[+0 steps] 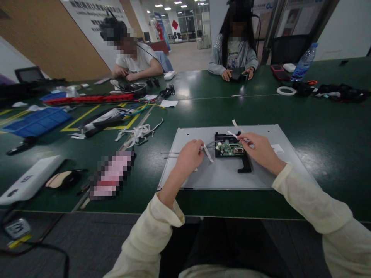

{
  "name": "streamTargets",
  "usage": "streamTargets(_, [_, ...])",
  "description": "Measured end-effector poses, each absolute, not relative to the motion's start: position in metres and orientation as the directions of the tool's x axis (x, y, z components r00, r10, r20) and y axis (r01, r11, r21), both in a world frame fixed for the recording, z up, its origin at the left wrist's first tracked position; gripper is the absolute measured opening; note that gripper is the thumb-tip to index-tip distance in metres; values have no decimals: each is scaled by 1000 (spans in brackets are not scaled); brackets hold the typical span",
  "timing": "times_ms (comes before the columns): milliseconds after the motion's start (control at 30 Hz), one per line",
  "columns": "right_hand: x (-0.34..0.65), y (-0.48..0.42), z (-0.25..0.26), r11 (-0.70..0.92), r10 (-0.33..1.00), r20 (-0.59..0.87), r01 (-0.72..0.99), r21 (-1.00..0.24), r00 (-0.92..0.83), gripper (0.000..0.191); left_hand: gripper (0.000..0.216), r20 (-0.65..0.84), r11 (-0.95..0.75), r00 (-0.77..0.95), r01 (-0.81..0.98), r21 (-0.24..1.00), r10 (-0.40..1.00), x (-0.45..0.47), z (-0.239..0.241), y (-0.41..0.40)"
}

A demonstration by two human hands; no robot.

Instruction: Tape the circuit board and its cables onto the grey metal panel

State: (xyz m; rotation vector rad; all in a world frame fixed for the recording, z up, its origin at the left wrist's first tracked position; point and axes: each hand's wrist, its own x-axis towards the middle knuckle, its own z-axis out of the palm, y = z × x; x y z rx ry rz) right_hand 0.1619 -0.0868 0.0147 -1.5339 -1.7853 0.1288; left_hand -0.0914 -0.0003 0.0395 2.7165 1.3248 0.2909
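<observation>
Head view, looking down at the desk, dark green. We note both of our cream sleeves reaching in from below.

Left hand: fingers curled in tight, no gap showing, thumb pressed against them. They pinch a white strip, whose loose end hangs down and to the right of the fist, over the grey panel.

Right hand: thumb and forefinger closed together at the tips, the other fingers loosely bent. They grip a white ribbon that runs up and left from the fingertips, above the circuit board.

Circuit board: small, green, with pale connectors on it, lying flat near the middle of the grey panel, between the two hands and touching the right one. A black bracket frames it and juts toward us in an L shape.

Grey panel: flat, rectangular, pale metal, set squarely on the desk right in front of us, with a small white label just right of the right hand.

Surroundings: a heap of loose white strips left of the panel, a blue tray and a long red bar farther left, a tape roll and a water bottle at the far right. Two other people sit across the desk, each with their hands on dark items we cannot make out.
</observation>
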Motion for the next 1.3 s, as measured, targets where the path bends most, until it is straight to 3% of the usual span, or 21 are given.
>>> streamTargets(233, [161,-86,13,279,888,460,791,-544,3,23,15,137,-618,606,739,269,784,-91,38,3])
streamTargets(533, [162,-86,11,281,890,457,799,-532,-9,23,22,107,-568,571,744,350,814,-93,38,5])
streamTargets(1033, [161,-87,12,283,885,466,806,-519,-11,23,12,123,-587,575,775,233,809,-90,33,4])
streamTargets(1300, [163,-86,11,287,880,474,806,-518,-8,23,22,249,-629,580,740,237,776,-89,41,-2])
